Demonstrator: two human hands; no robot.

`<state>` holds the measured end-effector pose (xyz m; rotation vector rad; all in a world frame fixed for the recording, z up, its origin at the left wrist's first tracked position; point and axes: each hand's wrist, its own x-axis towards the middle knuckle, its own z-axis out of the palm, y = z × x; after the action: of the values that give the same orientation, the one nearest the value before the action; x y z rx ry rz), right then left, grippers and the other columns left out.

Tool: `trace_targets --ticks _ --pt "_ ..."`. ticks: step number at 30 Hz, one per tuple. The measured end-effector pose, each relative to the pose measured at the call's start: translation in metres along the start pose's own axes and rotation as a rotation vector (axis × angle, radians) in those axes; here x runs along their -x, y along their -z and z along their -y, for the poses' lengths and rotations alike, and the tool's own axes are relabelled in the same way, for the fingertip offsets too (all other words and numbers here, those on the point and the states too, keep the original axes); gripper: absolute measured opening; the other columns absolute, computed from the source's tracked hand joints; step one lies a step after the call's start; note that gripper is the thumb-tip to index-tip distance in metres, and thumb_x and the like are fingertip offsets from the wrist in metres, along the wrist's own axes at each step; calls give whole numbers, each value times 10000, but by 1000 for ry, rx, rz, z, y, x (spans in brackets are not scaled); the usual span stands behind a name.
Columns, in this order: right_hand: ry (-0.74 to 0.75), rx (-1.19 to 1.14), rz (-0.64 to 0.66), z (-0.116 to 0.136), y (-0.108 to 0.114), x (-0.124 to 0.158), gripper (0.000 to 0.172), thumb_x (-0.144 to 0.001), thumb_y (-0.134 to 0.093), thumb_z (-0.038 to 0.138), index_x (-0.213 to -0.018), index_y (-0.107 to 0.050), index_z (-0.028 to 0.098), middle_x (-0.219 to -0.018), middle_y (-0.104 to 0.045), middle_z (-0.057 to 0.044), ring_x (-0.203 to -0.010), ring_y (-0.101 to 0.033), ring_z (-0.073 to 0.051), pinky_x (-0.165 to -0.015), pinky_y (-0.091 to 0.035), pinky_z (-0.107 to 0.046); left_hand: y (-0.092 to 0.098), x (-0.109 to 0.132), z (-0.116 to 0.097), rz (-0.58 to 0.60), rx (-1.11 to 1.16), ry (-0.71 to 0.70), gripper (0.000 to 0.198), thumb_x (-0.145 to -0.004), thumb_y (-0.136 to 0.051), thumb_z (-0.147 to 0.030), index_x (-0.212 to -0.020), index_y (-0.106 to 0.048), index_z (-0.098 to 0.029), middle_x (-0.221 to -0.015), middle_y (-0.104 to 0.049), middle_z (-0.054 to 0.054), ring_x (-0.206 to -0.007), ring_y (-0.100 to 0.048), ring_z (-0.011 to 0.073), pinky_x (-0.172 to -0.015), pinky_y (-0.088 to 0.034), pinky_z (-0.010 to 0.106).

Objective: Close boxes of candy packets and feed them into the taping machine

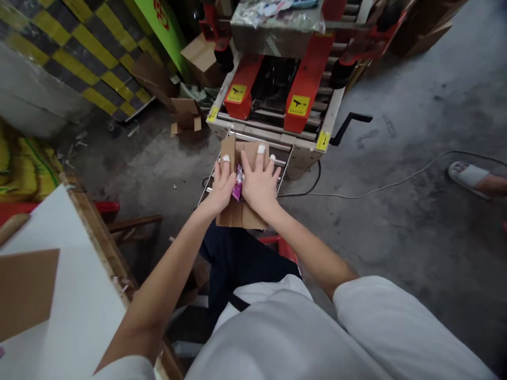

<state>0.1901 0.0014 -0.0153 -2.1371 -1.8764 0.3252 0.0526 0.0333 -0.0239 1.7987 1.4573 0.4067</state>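
Left to right, there is one white-topped table (pixel 85 274) at 8 o'clock from the box, one small open carton (pixel 186 113) between 10 and 11, two red side rails (pixel 240 110) of a carton-sealing machine at 12 and 1, one black crank handle (pixel 352 122) at 2, and one sandalled foot (pixel 471 175) at 3. The single cardboard box (pixel 252 217) rests on a roller conveyor (pixel 283 147); it is plain brown, with a lengthwise gap between its top flaps. One shiny purple-and-white packet (pixel 237 190) shows in that gap, between the hands. The left hand (pixel 222 189) lies over the left flap, its fingers extended to 12 with slight gaps, one tip wrapped in white, thumb just beside the packet. The right hand (pixel 259 186) lies palm down on the right flap, fingers spread from 11 to 1, two tips wrapped in white.
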Motion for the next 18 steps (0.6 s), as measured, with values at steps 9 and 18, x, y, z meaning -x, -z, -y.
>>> trace_targets --ticks 9,18 --pt "102 -204 0 -27 -12 -8 609 -1019 -361 283 -1615 -284 186 -1686 -182 -168 -1541 -193 -400 -1181 -288 -653 -15 6 -13 -24 -321 -32 697 -1018 -396 -543 -1618 -230 -230 -1701 22 202 -1560 -58 453 -1178 -217 685" --pt "169 -417 6 -53 -25 -16 583 -1051 -199 304 -1632 -222 254 -1701 -187 -77 -1586 -127 -253 -1251 -177 -591 -5 -2 -3 48 -206 -127 703 -980 -455 -431 -1613 -227 -229 -1702 33 163 -1569 45 422 -1215 -194 620"
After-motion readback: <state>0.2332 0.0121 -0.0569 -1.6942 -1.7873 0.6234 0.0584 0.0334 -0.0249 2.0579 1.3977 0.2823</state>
